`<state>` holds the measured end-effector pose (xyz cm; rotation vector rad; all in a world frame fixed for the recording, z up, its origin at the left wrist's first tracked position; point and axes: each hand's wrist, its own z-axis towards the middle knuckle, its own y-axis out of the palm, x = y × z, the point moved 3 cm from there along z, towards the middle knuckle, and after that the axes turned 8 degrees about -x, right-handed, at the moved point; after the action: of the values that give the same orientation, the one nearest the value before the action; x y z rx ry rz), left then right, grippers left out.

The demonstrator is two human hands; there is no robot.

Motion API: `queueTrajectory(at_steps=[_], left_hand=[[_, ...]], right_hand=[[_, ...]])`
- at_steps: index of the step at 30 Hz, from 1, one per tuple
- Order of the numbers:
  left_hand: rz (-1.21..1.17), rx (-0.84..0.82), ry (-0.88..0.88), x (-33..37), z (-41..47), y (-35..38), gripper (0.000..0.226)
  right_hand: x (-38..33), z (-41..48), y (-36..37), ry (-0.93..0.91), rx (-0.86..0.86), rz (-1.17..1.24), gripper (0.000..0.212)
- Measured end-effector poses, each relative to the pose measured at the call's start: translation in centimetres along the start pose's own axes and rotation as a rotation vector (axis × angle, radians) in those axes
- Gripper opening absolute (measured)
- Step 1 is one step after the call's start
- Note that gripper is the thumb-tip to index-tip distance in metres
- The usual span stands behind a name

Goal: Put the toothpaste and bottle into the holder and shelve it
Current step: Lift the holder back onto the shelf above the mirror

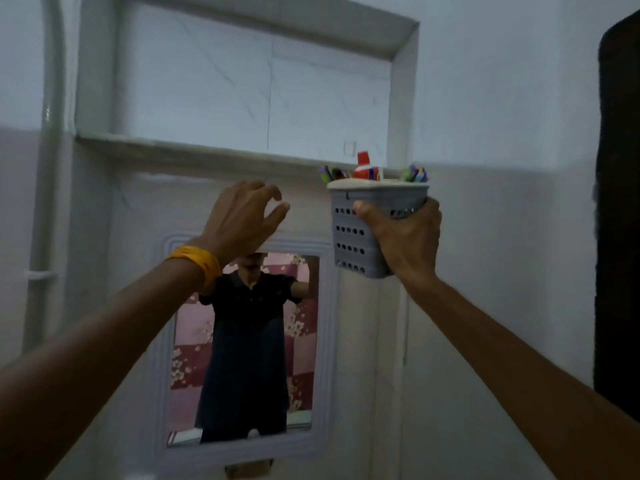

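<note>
My right hand (pixel 403 237) grips a grey perforated holder (pixel 349 233) and holds it up just below the right end of a white recessed wall shelf (pixel 194 147). A red-capped toothpaste tube (pixel 363 166) sticks out of the holder's top, flanked by coloured toothbrush heads (pixel 415 174) on both sides. A bottle cannot be made out among them. My left hand (pixel 246 216) is raised to the left of the holder, fingers curled and apart, holding nothing. An orange band sits on its wrist.
A white-framed mirror (pixel 325 341) hangs on the wall below the hands and reflects a person in a dark shirt. A white pipe (pixel 46 168) runs down the left wall. A dark edge (pixel 620 202) borders the right side.
</note>
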<state>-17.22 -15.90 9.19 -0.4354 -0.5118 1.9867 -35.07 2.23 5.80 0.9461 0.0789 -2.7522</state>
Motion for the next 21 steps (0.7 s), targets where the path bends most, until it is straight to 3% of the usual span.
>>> queueTrajectory(at_steps=[9, 21], left_hand=[[0.072, 0.079, 0.008, -1.9, 8.1, -1.9, 0.046], [0.311, -0.178, -0.079, -6.0, 14.3, 1.6, 0.076]], right_hand=[[-7.1, 10.4, 0.7, -0.029, 0.122, -0.005, 0.112], [-5.5, 18.9, 5.3, 0.095, 0.157, -0.097, 0.114]])
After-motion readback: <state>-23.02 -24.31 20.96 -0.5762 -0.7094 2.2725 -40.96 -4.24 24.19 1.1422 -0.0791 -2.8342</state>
